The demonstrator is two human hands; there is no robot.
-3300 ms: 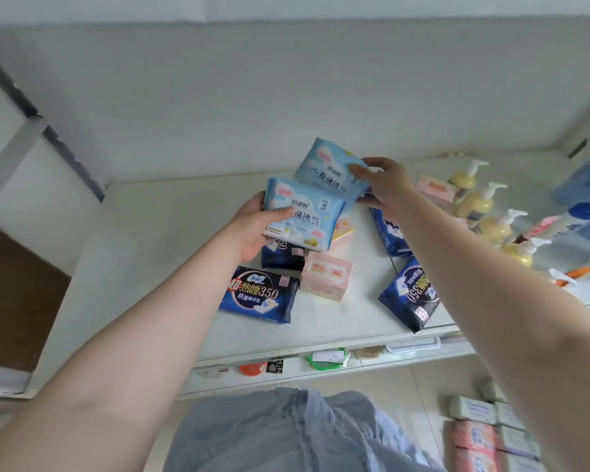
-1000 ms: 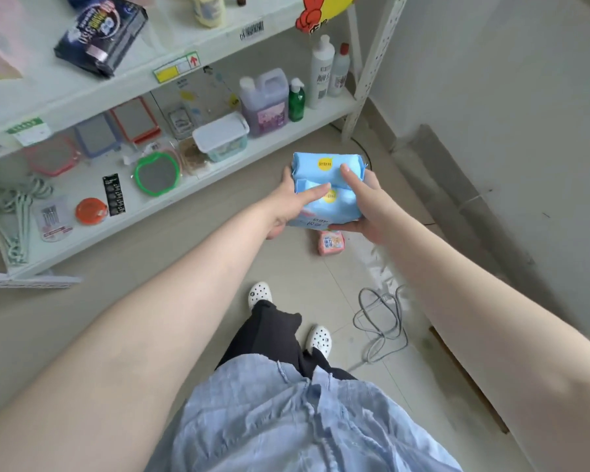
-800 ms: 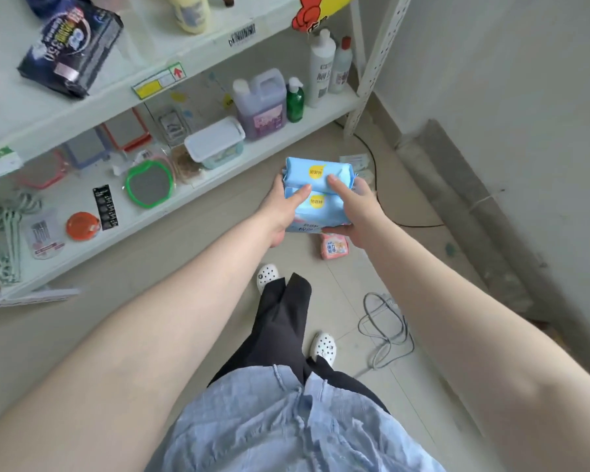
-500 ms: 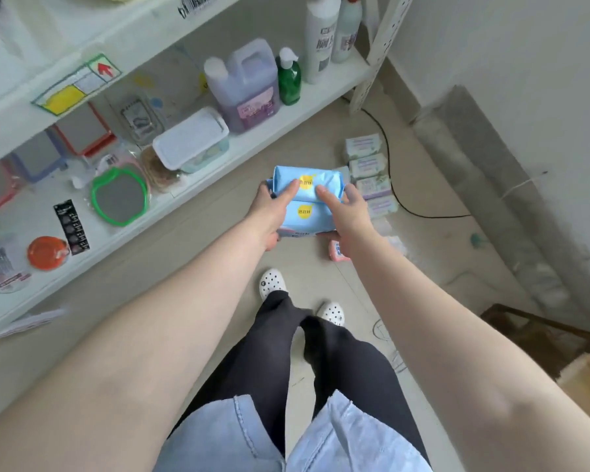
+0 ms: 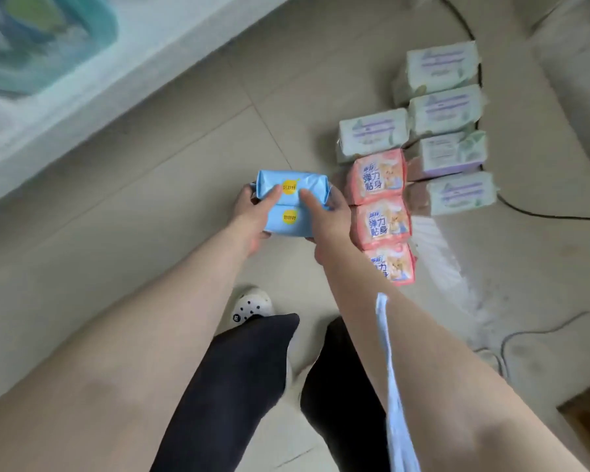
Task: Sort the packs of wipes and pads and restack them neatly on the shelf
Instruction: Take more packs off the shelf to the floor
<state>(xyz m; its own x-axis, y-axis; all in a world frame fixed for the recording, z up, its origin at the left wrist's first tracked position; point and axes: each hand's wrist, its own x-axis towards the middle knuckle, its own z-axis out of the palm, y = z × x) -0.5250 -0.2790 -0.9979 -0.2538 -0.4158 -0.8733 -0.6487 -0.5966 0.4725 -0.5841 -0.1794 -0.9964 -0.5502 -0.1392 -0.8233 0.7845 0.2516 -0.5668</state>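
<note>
Two light blue packs (image 5: 288,202) with yellow round stickers are pressed together, one against the other, low over the floor. My left hand (image 5: 251,212) grips their left side with its thumb on top. My right hand (image 5: 327,216) grips the right side, thumb also on top. Just to the right, three pink packs (image 5: 378,199) lie in a column on the floor. Several pale green packs (image 5: 447,110) lie in rows beyond and to the right of them. The lowest pink pack is partly hidden by my right forearm.
The white bottom shelf (image 5: 82,86) runs along the upper left, with a teal-rimmed clear box (image 5: 38,39) on it. A black cable (image 5: 532,209) crosses the floor at right. My legs and a white clog (image 5: 251,308) are below the packs. Bare tiles lie left of my hands.
I have carried the two blue packs from the upper shelf, turned and bent down. They are now much nearer the floor, beside the pink packs. Both hands keep their grip.
</note>
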